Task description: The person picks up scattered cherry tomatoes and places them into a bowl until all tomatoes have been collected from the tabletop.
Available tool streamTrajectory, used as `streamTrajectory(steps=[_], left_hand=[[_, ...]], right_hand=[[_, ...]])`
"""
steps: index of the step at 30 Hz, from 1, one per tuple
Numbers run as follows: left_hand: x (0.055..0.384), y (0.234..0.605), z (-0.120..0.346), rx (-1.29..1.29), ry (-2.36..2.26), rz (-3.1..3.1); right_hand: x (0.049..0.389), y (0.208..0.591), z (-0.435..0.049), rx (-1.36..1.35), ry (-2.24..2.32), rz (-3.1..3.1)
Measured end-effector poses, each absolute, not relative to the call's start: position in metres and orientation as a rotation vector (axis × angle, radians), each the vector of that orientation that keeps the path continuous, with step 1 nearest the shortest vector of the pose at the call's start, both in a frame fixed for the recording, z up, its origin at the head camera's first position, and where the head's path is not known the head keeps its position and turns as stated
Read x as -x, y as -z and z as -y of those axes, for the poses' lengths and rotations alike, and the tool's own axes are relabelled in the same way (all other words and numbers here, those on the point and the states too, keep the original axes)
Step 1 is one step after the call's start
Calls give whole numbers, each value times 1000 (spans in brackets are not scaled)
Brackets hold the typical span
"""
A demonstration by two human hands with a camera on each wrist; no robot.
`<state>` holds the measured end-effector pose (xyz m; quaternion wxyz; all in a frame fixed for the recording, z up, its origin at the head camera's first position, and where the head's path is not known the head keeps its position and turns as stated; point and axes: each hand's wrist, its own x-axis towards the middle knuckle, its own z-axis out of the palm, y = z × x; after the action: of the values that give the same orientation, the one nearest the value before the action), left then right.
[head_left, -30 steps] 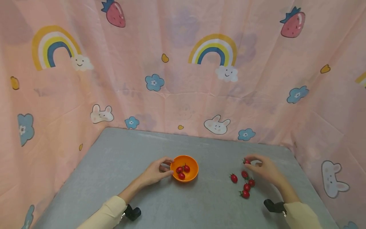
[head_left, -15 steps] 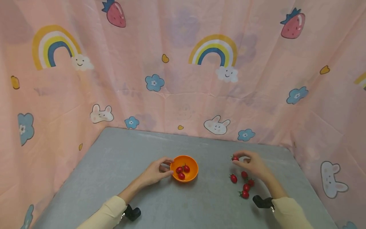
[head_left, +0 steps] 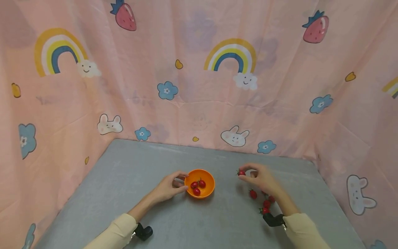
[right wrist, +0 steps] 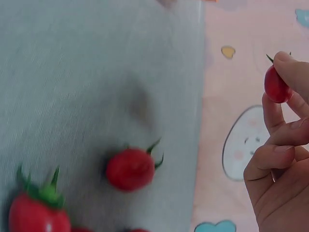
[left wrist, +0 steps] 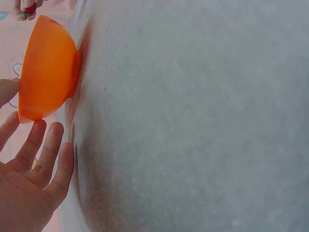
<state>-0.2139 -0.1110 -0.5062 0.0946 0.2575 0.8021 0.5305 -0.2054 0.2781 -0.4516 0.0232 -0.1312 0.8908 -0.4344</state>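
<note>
An orange bowl (head_left: 207, 193) stands on the table with 3 cherry tomatoes (head_left: 196, 192) in it. My left hand (head_left: 170, 187) rests against the bowl's left side; the left wrist view shows its thumb at the rim and its fingers (left wrist: 49, 150) spread and nearly straight. Between thumb and fingertips, my right hand (head_left: 262, 178) pinches a cherry tomato (right wrist: 276, 86) by its sides, green stem showing. That tomato is in the air to the right of the bowl. Several more cherry tomatoes (head_left: 253, 194) lie below the right hand, some partly hidden by the forearm.
The grey table (head_left: 149, 159) ends at a pink patterned curtain (head_left: 186, 114) behind and at both sides. A black wrist mount (head_left: 273, 220) juts from the right sleeve, above the loose tomatoes. Another wrist mount (head_left: 144, 231) sits at the left sleeve.
The right hand has moved left toward the bowl, carrying the cherry tomato away from the loose ones. My left hand and the bowl have stayed in place.
</note>
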Motion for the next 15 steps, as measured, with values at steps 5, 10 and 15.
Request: streamTrajectory(steps=[5, 10, 15], left_hand=[[208, 497, 109, -782, -1570, -2386], [197, 474, 108, -792, -1583, -2364], [193, 466, 107, -787, -1585, -2368]], right_hand=[[208, 452, -260, 408, 1328, -2748], [210, 453, -243, 451, 1343, -2714], [213, 454, -227, 519, 1336, -2701]])
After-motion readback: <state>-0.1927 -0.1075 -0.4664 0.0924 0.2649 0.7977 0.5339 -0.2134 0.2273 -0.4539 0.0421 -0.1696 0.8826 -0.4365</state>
